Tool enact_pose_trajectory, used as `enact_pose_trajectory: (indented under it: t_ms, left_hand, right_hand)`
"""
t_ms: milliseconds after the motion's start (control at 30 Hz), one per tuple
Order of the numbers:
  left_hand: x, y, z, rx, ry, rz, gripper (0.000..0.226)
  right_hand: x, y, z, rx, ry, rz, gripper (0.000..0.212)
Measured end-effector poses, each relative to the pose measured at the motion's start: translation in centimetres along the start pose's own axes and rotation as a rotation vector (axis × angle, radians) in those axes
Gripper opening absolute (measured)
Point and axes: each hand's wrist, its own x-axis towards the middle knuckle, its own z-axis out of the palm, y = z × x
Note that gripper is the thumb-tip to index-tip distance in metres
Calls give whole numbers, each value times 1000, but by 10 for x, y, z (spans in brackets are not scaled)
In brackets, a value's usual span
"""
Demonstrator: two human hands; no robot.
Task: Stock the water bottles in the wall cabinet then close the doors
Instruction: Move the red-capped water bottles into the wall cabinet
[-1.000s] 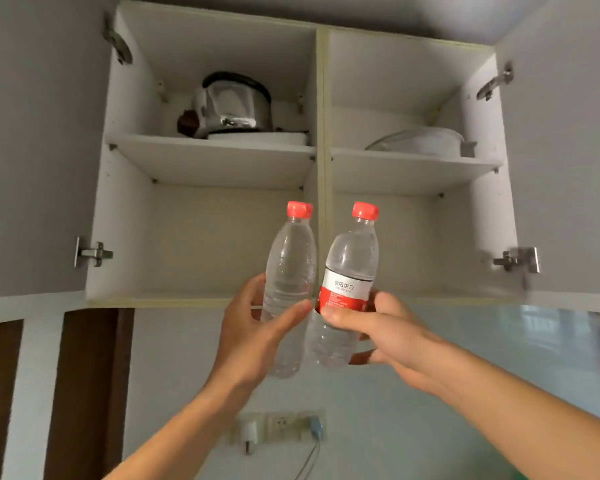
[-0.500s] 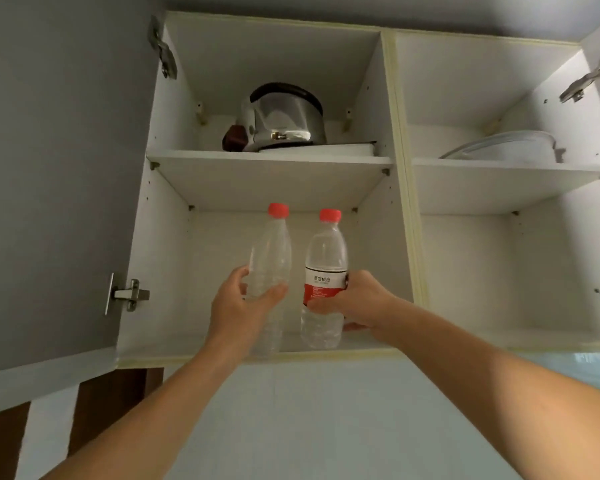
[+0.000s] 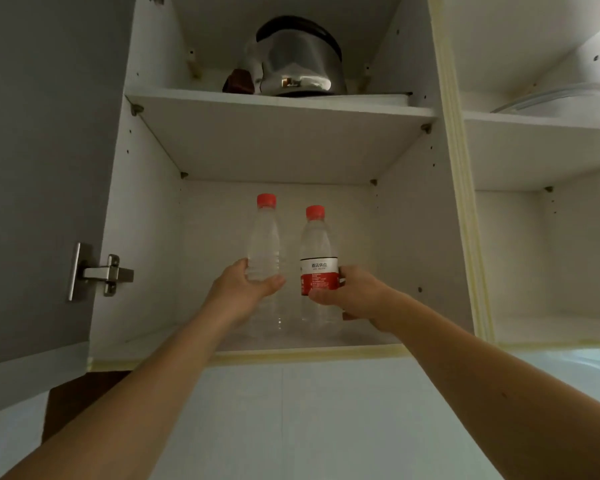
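Note:
Two clear water bottles with red caps stand upright side by side inside the lower left compartment of the white wall cabinet (image 3: 413, 237). My left hand (image 3: 243, 289) grips the unlabelled bottle (image 3: 264, 244) around its middle. My right hand (image 3: 350, 296) grips the bottle with the red and white label (image 3: 317, 247). Both bottle bases are at the compartment floor (image 3: 361, 337); I cannot tell if they rest on it. The left door (image 3: 42, 168) is swung open.
A shiny steel pot (image 3: 297, 62) sits on the upper left shelf. A white dish (image 3: 561, 102) lies on the upper right shelf. The lower right compartment (image 3: 548, 265) holds nothing visible. A metal hinge (image 3: 97, 271) sticks out from the left door.
Both hands carried the bottles up and forward from in front of the cabinet into the lower left compartment. The view moved closer and leftward.

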Motion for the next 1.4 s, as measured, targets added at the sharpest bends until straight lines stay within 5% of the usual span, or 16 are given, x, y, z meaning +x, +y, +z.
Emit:
enact_pose_trajectory:
  t_ms: [400,633,733,1067,1200,1300,1400]
  left_hand:
    - [9,4,1,195,4,-44,54]
    - [-13,30,-13,473,18,2,67]
    - [-38,47,-10,480,86,81,73]
    - [-176,118,79,179,-7,462,33]
    - [-247,141,146,127,-109,421,15]
    - [-310,148,202,124,-142,334,29]
    - [-378,141,251,57,-226,196,35]
  right_hand:
    - [-5,2,8,-39,-9,5,27]
    - [-34,0,-12,-273,153,-18,82]
    - [-63,0,-27,-336,197,-68,69]
    - [-262,24,-109,-556,200,-148,45]
    - [-355,49,-152,-583,183,-90,24]
    - [-419,81,-171,-561,197,17,50]
    - [-477,125,-179,-417,158,156,53]
